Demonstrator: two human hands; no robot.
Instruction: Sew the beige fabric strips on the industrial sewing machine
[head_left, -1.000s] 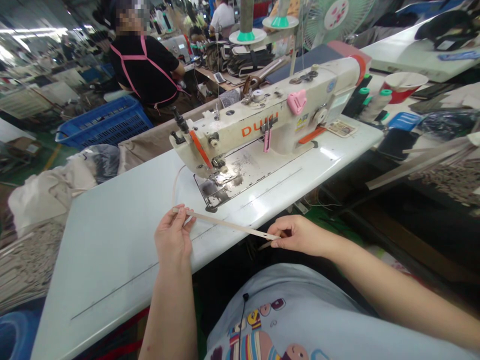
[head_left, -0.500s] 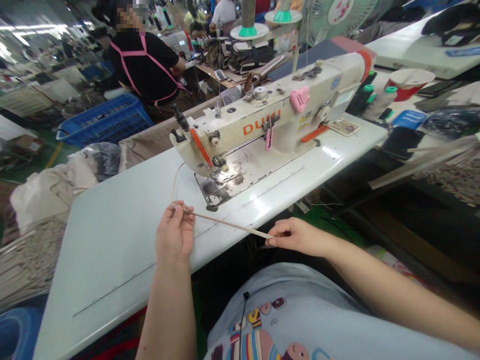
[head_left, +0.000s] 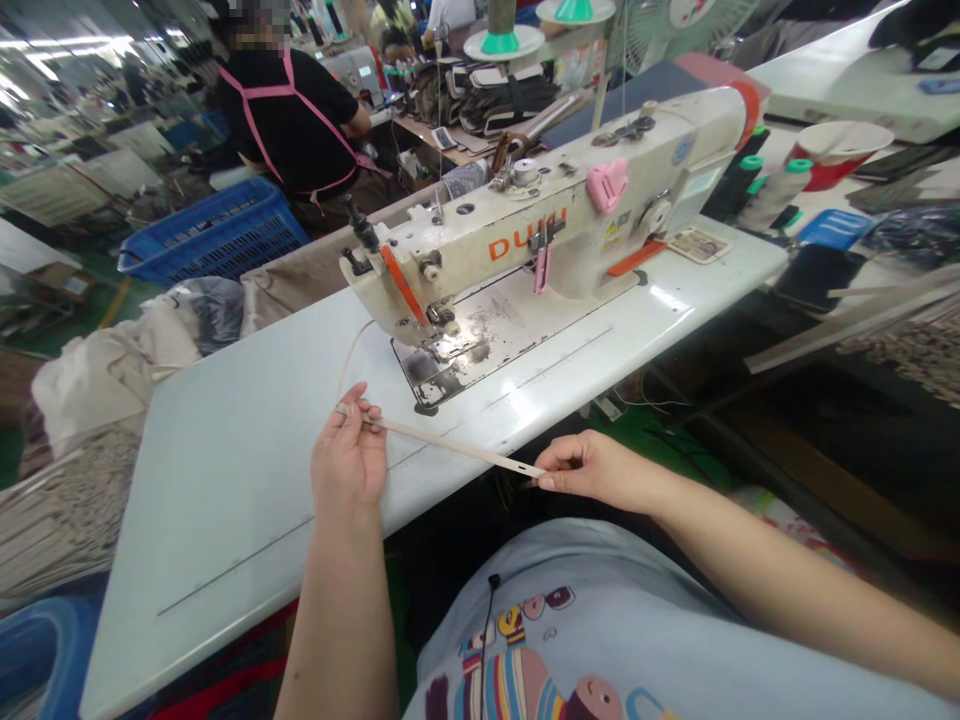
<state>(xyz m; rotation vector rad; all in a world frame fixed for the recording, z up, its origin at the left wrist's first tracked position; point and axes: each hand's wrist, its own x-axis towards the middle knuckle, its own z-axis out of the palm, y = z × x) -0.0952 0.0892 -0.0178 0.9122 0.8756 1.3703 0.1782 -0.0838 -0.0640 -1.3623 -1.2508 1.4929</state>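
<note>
A narrow beige strap stretches between my two hands in front of the sewing machine. My left hand pinches it over the front part of the table, thumb against the fingers, and a loose length curves up behind toward the machine's needle end. At the strap's right end, my right hand grips it between thumb and fingers, just off the table's front edge. A small dark slot shows in the strap close to the right fingertips.
The pale sewing table carries the machine, with thread cones and a red-and-white bucket at right. Behind stand a blue crate and a co-worker in a black top. Piled light cloth lies left.
The strap has turned its flat face upward, so the slot near my right fingers now shows. My left index finger has lifted slightly; both hands stay nearly in place.
</note>
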